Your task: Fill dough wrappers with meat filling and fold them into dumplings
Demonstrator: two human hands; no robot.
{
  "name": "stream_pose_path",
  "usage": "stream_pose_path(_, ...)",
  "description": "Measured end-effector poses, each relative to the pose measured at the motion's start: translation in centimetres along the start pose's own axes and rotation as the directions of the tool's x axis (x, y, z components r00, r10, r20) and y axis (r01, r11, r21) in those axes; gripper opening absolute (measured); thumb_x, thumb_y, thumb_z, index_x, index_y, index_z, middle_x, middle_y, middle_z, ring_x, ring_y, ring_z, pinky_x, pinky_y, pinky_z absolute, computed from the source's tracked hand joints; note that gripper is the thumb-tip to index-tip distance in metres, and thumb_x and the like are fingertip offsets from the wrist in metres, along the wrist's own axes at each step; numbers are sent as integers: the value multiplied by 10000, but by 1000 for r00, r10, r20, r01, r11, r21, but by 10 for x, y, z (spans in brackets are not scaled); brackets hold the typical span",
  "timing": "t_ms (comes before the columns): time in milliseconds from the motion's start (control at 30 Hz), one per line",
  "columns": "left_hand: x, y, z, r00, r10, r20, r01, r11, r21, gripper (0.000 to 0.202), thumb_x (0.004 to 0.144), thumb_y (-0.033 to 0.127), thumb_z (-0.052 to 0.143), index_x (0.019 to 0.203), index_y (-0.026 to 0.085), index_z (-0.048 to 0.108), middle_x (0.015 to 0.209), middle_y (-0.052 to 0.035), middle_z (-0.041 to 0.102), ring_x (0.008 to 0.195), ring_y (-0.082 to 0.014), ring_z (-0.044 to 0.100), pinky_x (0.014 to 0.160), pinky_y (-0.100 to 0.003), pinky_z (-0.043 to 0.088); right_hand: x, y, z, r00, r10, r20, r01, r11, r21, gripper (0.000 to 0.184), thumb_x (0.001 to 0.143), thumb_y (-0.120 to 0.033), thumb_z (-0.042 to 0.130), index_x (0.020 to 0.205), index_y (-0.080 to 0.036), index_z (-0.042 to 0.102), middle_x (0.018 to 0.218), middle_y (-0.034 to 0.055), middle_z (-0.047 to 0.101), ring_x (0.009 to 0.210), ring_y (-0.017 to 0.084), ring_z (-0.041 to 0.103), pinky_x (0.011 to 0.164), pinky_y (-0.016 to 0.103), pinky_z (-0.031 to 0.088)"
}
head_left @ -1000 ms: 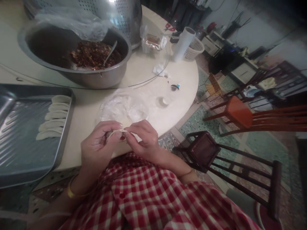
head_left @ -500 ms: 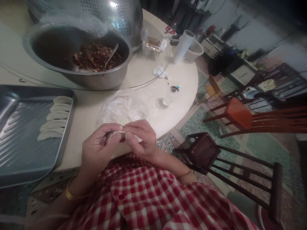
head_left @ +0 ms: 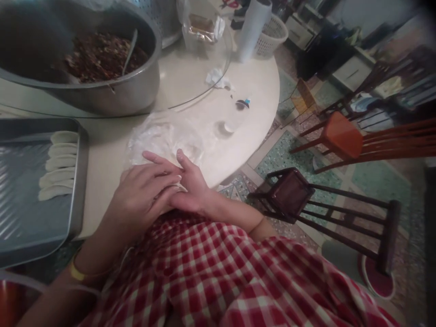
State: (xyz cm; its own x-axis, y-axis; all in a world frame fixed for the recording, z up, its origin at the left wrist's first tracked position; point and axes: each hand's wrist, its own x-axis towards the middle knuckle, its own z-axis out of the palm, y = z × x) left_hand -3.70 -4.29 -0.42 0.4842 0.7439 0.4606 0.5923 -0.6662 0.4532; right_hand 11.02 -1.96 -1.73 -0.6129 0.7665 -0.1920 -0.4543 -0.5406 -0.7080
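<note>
A pale dumpling (head_left: pixel 180 186) is pressed between my two hands near the table edge, and only a thin rim of its dough shows. My right hand (head_left: pixel 195 182) is turned palm up beneath it, thumb standing apart. Over it lies my left hand (head_left: pixel 138 188), its fingers closed across the dumpling and hiding most of it. Just beyond the hands spreads a crumpled clear plastic bag (head_left: pixel 163 134). To the left, several folded dumplings (head_left: pixel 61 162) lie in a column inside a metal tray (head_left: pixel 81 168).
A large steel bowl (head_left: pixel 141 91) of dark minced filling (head_left: pixel 102 56) with a spoon (head_left: pixel 130 52) stands at the back left. Behind are a plastic-wrapped package (head_left: pixel 202 29), a white roll (head_left: pixel 254 32) and a basket (head_left: pixel 272 36). A dark chair (head_left: pixel 291 193) stands at right.
My fingertips were pinching the dumpling's edge. Now the right hand has turned palm up and the left has folded over it. The view has shifted, moving the bowl and tray leftward.
</note>
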Motion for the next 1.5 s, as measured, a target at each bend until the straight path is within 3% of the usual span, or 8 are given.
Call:
stream_pose_path(100, 5, -2, -5, 1000, 1, 13, -1, 999, 34, 166, 933, 354, 580, 951, 324, 742, 1060, -22, 750, 1011, -266, 645, 900, -419, 452, 2, -1, 0, 998, -18, -59, 16, 1000, -22, 692, 960, -693, 240, 1269, -211, 628, 885, 52, 747, 871, 228, 708, 839, 413, 611)
stream_pose_path(233, 9, -6, -5, 998, -23, 66, 23, 1000, 3, 118, 875, 375, 630, 851, 315, 729, 1000, -5, 754, 939, -257, 653, 936, -443, 442, 2, 0, 1, 997, 61, -46, -54, 990, 132, 720, 939, -732, 235, 1259, -216, 622, 948, 60, 751, 896, 230, 710, 879, 419, 605)
stream_pose_path(633, 18, -11, -6, 989, 101, 111, -93, 992, -82, 117, 884, 410, 621, 903, 372, 729, 1027, 24, 760, 989, -250, 696, 979, -425, 420, 0, 2, -2, 995, 61, -73, -47, 982, 183, 665, 930, -732, 281, 1140, -219, 648, 884, 57, 745, 863, 240, 711, 848, 437, 601)
stream_pose_path(767, 24, -9, -4, 981, 50, 186, -26, 991, -128, 167, 828, 486, 649, 773, 343, 717, 932, 14, 754, 940, -264, 687, 985, -456, 416, -3, -1, -1, 995, 101, -18, -94, 966, 242, 741, 879, -810, 287, 1191, -228, 623, 935, 72, 752, 929, 262, 713, 884, 459, 593)
stream_pose_path(967, 22, -15, -13, 979, -99, 181, 124, 983, -136, 248, 788, 453, 688, 990, 320, 744, 1051, -19, 749, 1040, -277, 643, 994, -435, 409, -4, 0, -4, 995, 93, -26, -83, 964, 253, 750, 904, -778, 255, 1311, -228, 562, 1017, 87, 745, 948, 269, 705, 885, 487, 592)
stream_pose_path(1100, 13, -15, -16, 996, 56, 76, -56, 998, 3, 141, 900, 372, 607, 929, 303, 726, 980, -7, 742, 966, -241, 632, 913, -390, 426, -5, 2, -2, 990, 106, -90, -58, 903, 426, 598, 960, -671, 312, 1261, -239, 596, 963, 41, 744, 857, 197, 687, 906, 395, 590)
stream_pose_path(1233, 11, -9, -11, 966, 257, 18, -256, 948, 191, 70, 932, 202, 612, 946, 246, 664, 943, -32, 718, 929, -219, 622, 866, -381, 450, -9, -3, 3, 993, 106, -60, -59, 852, 520, 581, 1039, -475, 129, 1187, -217, 628, 838, 21, 726, 747, 148, 669, 777, 298, 596)
stream_pose_path(1500, 7, -1, -5, 958, 288, -13, -272, 918, 290, 105, 909, 114, 620, 975, 195, 605, 951, -62, 693, 940, -234, 613, 869, -410, 459, -7, 0, 7, 998, 41, -48, -6, 819, 574, 591, 1035, -396, 76, 1133, -217, 630, 794, 20, 724, 660, 149, 668, 635, 276, 582)
